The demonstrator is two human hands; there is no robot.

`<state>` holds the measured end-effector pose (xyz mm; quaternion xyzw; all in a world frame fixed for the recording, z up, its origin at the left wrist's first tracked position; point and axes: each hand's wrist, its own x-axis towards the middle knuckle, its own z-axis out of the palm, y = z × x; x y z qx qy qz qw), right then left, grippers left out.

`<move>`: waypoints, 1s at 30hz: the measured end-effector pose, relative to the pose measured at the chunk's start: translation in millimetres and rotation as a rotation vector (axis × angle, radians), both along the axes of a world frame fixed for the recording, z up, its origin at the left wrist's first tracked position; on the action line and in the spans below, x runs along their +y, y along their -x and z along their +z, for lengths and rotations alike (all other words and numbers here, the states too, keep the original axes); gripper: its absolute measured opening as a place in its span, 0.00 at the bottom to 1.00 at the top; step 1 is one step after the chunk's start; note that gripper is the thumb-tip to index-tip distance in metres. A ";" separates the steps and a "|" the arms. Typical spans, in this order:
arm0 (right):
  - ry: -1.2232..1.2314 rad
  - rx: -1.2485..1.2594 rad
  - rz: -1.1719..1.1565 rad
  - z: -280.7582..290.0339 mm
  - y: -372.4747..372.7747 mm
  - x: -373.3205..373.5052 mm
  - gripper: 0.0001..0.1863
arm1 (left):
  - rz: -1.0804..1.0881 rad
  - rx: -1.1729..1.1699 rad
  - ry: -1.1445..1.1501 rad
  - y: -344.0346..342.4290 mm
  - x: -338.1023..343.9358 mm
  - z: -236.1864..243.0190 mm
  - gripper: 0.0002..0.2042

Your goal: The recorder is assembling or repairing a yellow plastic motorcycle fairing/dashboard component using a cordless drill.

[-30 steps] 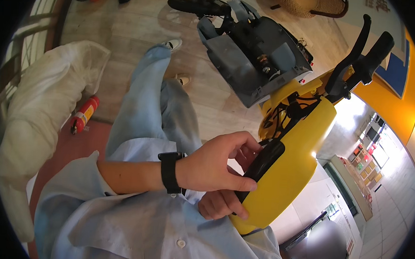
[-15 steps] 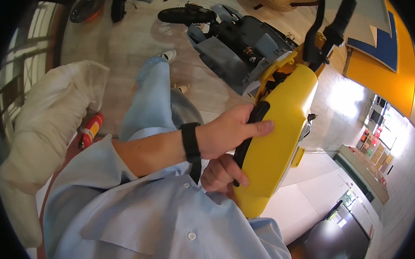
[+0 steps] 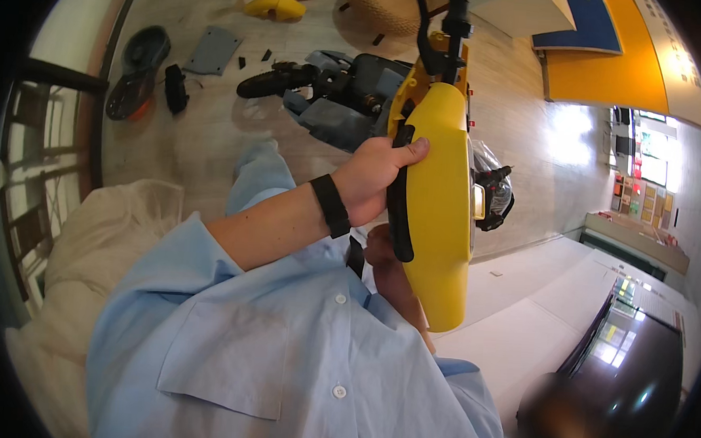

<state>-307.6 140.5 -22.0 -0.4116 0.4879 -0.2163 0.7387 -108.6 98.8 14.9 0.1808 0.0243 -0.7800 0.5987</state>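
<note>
A yellow scooter handlebar cover (image 3: 440,200) stands nearly upright before me, slightly right of centre. A black strip (image 3: 400,194) runs along its left edge. From its top rises a black handlebar grip (image 3: 456,18) with a brake lever (image 3: 425,44). My left hand (image 3: 375,177), a black band on its wrist, is closed on the cover, its thumb on the yellow face and its fingers hidden behind the edge. Lower down, my right hand (image 3: 386,249) is curled against the black strip, partly behind the cover, and most of its fingers are hidden.
A partly stripped grey scooter body (image 3: 345,100) lies on the floor ahead. Left of it are a grey panel (image 3: 213,51) and dark parts (image 3: 140,73); farther off lie yellow panels (image 3: 274,5). A sheet-covered object (image 3: 120,231) stands at left, a black glossy screen (image 3: 620,360) at right.
The cover has turned more upright, and its lamp side shows more. My right hand has slipped farther behind it. The view has shifted; the red fire extinguisher is out of sight.
</note>
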 end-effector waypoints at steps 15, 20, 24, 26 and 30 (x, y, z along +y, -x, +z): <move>0.386 -0.102 -0.455 5.3 -14.6 20.8 0.25 | 0.014 -0.151 0.000 25.6 -17.7 6.5 0.15; 0.341 -0.082 -0.502 -13.0 -11.7 24.5 0.28 | 0.029 -0.172 -0.004 24.0 -14.7 4.4 0.16; 0.361 -0.114 -0.484 -16.8 -17.3 30.5 0.25 | -0.023 -0.199 0.003 13.8 -11.5 4.4 0.18; 0.357 -0.099 -0.523 -14.8 -22.3 33.6 0.24 | -0.053 -0.184 0.009 7.8 -11.1 -1.4 0.19; 0.429 -0.039 -0.561 -29.6 -19.6 53.2 0.21 | -0.121 -0.044 0.049 -9.5 -3.7 -18.7 0.21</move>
